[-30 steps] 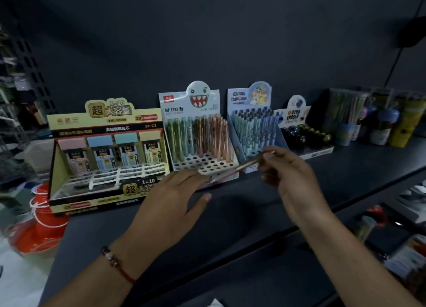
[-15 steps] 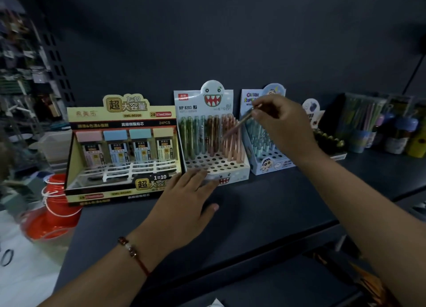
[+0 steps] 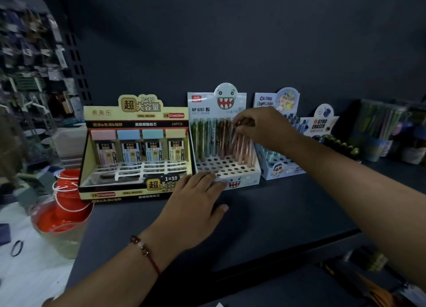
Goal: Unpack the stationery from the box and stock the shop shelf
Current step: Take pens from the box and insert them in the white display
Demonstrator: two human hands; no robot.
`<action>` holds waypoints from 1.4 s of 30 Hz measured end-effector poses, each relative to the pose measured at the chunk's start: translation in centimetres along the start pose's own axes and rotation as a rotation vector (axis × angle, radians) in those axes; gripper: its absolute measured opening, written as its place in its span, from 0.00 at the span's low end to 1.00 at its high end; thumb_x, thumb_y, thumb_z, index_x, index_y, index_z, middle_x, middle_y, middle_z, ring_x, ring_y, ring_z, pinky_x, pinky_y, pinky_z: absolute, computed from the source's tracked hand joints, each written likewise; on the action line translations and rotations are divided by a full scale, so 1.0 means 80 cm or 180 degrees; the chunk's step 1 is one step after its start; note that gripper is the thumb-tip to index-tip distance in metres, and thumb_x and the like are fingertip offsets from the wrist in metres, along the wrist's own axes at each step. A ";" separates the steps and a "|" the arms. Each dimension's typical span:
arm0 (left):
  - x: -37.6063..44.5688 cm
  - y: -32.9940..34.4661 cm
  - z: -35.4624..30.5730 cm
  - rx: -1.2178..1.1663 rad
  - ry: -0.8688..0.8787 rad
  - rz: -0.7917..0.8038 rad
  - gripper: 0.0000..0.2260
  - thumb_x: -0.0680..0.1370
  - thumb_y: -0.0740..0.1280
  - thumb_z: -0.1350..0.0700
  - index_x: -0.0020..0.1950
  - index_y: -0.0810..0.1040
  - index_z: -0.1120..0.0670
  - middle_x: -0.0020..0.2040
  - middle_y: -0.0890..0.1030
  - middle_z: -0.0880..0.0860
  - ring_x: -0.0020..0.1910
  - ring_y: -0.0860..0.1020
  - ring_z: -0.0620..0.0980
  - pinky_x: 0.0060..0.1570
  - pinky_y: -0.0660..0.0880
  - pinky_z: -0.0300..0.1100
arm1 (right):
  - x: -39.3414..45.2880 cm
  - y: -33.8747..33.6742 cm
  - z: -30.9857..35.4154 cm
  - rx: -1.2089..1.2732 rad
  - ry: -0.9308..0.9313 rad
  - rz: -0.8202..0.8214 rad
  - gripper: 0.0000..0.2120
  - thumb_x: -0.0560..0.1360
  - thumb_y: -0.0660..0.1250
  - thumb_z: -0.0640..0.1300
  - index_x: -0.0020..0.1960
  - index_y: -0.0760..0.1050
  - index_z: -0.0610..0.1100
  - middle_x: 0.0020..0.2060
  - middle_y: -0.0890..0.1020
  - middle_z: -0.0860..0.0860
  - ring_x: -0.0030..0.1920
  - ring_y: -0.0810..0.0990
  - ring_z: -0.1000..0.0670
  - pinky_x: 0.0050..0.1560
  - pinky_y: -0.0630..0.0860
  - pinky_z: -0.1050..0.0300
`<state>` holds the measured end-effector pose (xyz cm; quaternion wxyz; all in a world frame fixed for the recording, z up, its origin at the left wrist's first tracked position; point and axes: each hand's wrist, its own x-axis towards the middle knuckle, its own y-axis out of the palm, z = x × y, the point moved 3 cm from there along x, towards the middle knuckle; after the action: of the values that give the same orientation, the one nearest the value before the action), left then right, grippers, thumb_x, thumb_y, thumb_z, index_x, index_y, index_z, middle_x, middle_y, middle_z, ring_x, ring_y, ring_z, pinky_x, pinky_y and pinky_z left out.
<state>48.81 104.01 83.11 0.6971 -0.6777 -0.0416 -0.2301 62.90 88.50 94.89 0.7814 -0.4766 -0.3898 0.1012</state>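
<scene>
Two hands are at work on the shelf (image 3: 265,219), both at the pencil display (image 3: 244,168) with the toothy monster face, which stands near the shelf's back edge between the yellow lead-refill box (image 3: 136,145) and the cartoon pen display (image 3: 276,166). The left hand (image 3: 196,203) lies flat on the shelf with straight fingers, its fingertips (image 3: 207,176) touching the front lip of the pencil display — it grips nothing and seems only to steady the stand. The right hand (image 3: 260,127) hovers over the stand's back rows, fingers curled in a pinch on the top end of a pinkish mechanical pencil (image 3: 235,136), which slants down among the other brown and pink pencils already standing in their holes.

My reading is that the step in hand is seating this one pencil in the perforated tray. Whether its tip has found a hole I cannot tell; the neighbouring pencils hide it. The front rows of holes are bare, so stocking of this display looks well short of finished.

The next move calls for bringing the pencil upright and pressing it straight down — gently, since the neighbours lean close and could be knocked askew. Then the pinch must let go. No supply box shows here. Beyond the pen display, towards the shelf's right end, sits a gyro eraser display (image 3: 322,127).
</scene>
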 end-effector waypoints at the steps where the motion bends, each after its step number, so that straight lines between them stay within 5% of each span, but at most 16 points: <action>1: 0.000 0.000 0.000 0.0018 -0.0010 -0.0026 0.26 0.78 0.50 0.39 0.71 0.71 0.48 0.68 0.76 0.52 0.69 0.71 0.54 0.68 0.66 0.53 | 0.004 -0.002 0.002 -0.0035 -0.0014 0.0094 0.10 0.76 0.70 0.42 0.57 0.82 0.46 0.48 0.84 0.49 0.44 0.78 0.55 0.48 0.76 0.59; 6: 0.000 0.001 0.000 0.0035 0.0004 -0.0149 0.24 0.78 0.53 0.39 0.68 0.74 0.48 0.64 0.78 0.51 0.65 0.75 0.53 0.64 0.70 0.53 | 0.017 -0.007 0.010 -0.0067 -0.0045 0.0399 0.09 0.76 0.70 0.41 0.55 0.83 0.47 0.49 0.84 0.51 0.46 0.78 0.57 0.44 0.70 0.69; 13: 0.000 0.000 0.000 0.0101 0.0023 -0.0188 0.24 0.77 0.54 0.39 0.67 0.75 0.48 0.63 0.79 0.50 0.64 0.75 0.53 0.63 0.71 0.51 | 0.029 -0.001 0.009 -0.0171 0.0020 0.0637 0.10 0.76 0.70 0.42 0.57 0.82 0.46 0.50 0.84 0.48 0.49 0.81 0.52 0.50 0.76 0.59; 18: 0.000 -0.001 0.000 0.0076 0.0012 -0.0127 0.25 0.77 0.53 0.39 0.69 0.74 0.49 0.65 0.78 0.51 0.66 0.74 0.54 0.65 0.69 0.53 | 0.044 0.016 -0.013 -0.0680 0.0101 0.0101 0.12 0.74 0.72 0.46 0.57 0.83 0.48 0.53 0.81 0.46 0.58 0.75 0.42 0.59 0.70 0.52; 22: 0.000 0.000 0.000 0.0038 0.0039 -0.0132 0.25 0.77 0.55 0.39 0.68 0.74 0.49 0.65 0.77 0.52 0.67 0.73 0.53 0.65 0.69 0.52 | 0.045 0.029 -0.021 -0.0514 0.0336 0.0168 0.15 0.76 0.70 0.47 0.62 0.81 0.48 0.59 0.80 0.44 0.63 0.72 0.39 0.67 0.66 0.48; 33: 0.001 0.000 -0.001 -0.0013 0.0046 -0.0163 0.25 0.76 0.55 0.40 0.66 0.77 0.51 0.62 0.80 0.52 0.64 0.76 0.55 0.61 0.74 0.53 | 0.017 0.051 -0.012 -0.0777 0.0465 -0.0215 0.19 0.80 0.63 0.48 0.70 0.74 0.48 0.63 0.75 0.45 0.65 0.68 0.42 0.65 0.67 0.49; 38: 0.001 -0.006 -0.002 -0.0092 -0.0083 -0.0043 0.25 0.77 0.53 0.39 0.66 0.76 0.50 0.63 0.79 0.51 0.64 0.76 0.54 0.63 0.72 0.53 | 0.013 0.045 -0.007 -0.0681 0.0424 0.0019 0.25 0.80 0.62 0.53 0.75 0.66 0.47 0.67 0.72 0.43 0.69 0.66 0.41 0.68 0.64 0.47; 42: 0.004 -0.014 -0.021 -0.0276 -0.0027 0.0244 0.32 0.76 0.43 0.36 0.75 0.65 0.46 0.74 0.68 0.49 0.73 0.65 0.52 0.72 0.58 0.51 | -0.013 0.027 -0.006 -0.0290 0.0363 0.0064 0.26 0.80 0.64 0.51 0.76 0.65 0.44 0.69 0.71 0.42 0.71 0.64 0.41 0.70 0.61 0.49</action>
<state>48.26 102.34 84.15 0.6752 -0.7094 -0.0085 -0.2021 62.96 88.75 92.47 0.7788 -0.5206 -0.3440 0.0639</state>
